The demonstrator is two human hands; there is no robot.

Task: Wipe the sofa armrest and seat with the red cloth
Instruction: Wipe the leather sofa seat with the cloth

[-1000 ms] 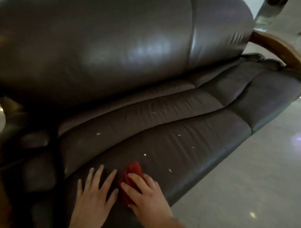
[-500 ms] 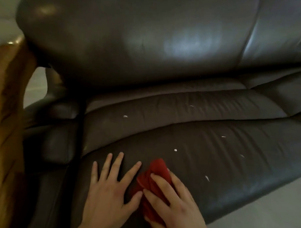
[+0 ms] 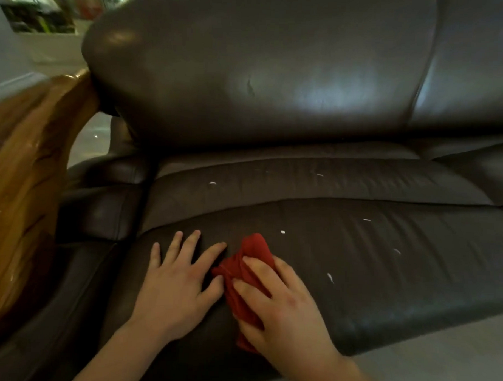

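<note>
Head view: right hand presses the bunched red cloth onto the sofa seat, fingers flat over it. Just left of it, the left hand lies flat, fingers spread, holding nothing. White specks dot the seat to the right hand's right; the wooden armrest stands well left.
</note>
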